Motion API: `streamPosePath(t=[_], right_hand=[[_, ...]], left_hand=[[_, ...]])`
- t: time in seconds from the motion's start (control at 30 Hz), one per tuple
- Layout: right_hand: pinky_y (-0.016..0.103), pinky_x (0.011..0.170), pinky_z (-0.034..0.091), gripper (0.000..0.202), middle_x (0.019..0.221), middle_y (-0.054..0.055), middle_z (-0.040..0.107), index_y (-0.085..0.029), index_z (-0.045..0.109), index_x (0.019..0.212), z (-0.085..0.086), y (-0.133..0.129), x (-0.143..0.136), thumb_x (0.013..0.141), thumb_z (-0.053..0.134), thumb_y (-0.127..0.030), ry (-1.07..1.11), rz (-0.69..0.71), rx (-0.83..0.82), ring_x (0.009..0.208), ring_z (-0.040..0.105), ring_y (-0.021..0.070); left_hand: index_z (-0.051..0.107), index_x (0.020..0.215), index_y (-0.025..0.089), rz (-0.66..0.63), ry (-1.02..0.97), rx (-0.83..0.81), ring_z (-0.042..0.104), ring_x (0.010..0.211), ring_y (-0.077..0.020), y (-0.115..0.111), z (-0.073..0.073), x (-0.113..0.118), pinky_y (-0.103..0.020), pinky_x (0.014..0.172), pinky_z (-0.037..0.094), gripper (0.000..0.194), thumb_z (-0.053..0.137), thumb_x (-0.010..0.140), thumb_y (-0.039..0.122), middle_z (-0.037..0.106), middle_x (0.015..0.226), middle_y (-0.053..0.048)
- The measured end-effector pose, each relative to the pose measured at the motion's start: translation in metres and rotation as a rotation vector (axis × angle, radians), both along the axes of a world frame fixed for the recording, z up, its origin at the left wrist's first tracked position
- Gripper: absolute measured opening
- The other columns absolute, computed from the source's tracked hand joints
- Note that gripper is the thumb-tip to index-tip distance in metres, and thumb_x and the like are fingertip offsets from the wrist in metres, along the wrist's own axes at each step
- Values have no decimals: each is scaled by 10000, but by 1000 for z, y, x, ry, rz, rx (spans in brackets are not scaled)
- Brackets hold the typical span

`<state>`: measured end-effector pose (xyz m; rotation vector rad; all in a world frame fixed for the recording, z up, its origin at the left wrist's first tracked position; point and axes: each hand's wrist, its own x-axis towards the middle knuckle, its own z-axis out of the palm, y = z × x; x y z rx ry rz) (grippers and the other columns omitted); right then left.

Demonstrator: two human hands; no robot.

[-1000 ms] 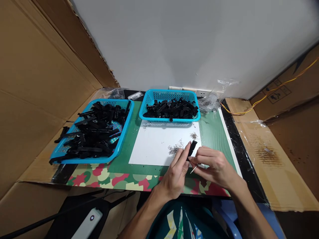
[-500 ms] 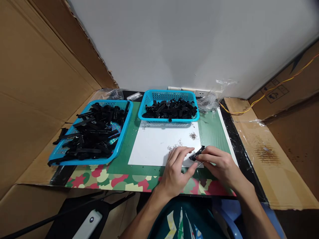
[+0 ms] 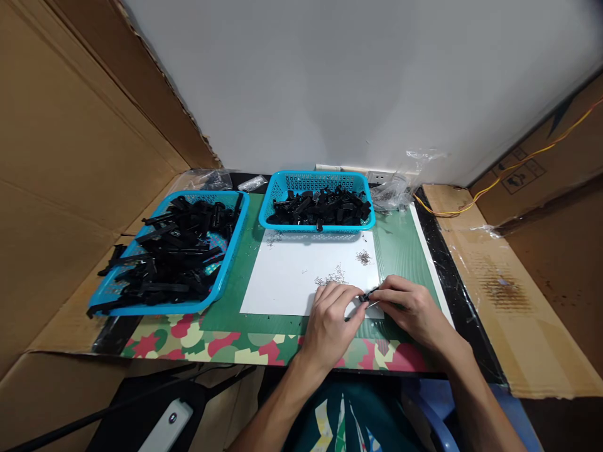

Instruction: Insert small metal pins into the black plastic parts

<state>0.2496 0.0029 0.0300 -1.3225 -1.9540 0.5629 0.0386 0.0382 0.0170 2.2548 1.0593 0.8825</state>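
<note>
A small black part point(image 3: 365, 297) is between my hands, over the right front of a white sheet point(image 3: 277, 282). My left hand point(image 3: 332, 317) pinches its left end between thumb and fingertips. My right hand point(image 3: 409, 307) has its fingers closed at the part's other end, and a thin metal tool point(image 3: 374, 304) shows at its fingertips. Just behind my left hand lies a scatter of tiny metal pieces point(image 3: 335, 275). Farther back on the sheet is a small dark pile point(image 3: 363, 257).
Two blue baskets hold black parts: a large one point(image 3: 227, 267) at the left, a smaller one point(image 3: 318, 228) at the back. Cardboard walls point(image 3: 61, 138) flank the table. Clear plastic bags point(image 3: 393, 193) and yellow wires point(image 3: 494, 185) lie at the back right.
My left fingers have closed onto the black part, which they stood apart from before. My right hand and the part have shifted slightly left, and less of the part shows.
</note>
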Motion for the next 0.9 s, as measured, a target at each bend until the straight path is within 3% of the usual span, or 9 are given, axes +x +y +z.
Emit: streamPosePath(t=[0.1,0.2,0.33,0.5,0.63,0.9], right_hand=[[309,750,574,227,955,62,686,-220,781,1152,8,1,2,1033,600,-150,5,-15,-57,863,689,189],[336,805,580,293,1022,72,702,-261,762,1243,16,3,3,1045,574,-155,24,-55,-6,937,692,205],[350,837,590,205,1068,79,759,-260,801,1128,17,6,-4,1029,633,-196,120,-157,76,973,728,222],[293,774,586,138,926,42,798,-219,770,956,12,3,-21,1017,675,-297,290,-366,-86,841,759,194],[276,724,574,200,892,40,791,-205,756,951,10,1,-27,1027,653,-359,337,-335,-228,784,752,190],[282,661,550,194,812,39,762,-206,738,917,10,4,-28,1037,621,-303,229,-317,-148,685,711,179]], left_hand=[[681,1052,215,12,23,-5,676,992,-224,0,-1,2,-380,863,450,110,721,959,173,762,1028,-12],[678,1057,211,4,44,16,680,985,-228,0,-2,3,-387,858,466,114,714,957,168,763,1026,-18],[674,1064,207,5,57,79,686,960,-240,0,0,5,-392,824,478,145,703,940,138,765,1008,-30],[681,1105,206,-12,63,105,686,944,-226,-1,2,5,-388,809,488,197,692,930,115,769,1016,-26],[682,1076,196,-8,60,115,685,939,-233,-1,0,6,-395,809,488,165,692,932,116,768,999,-31],[687,1090,201,-18,83,139,685,936,-241,-1,-1,6,-397,786,485,155,676,952,132,772,1009,-51]])
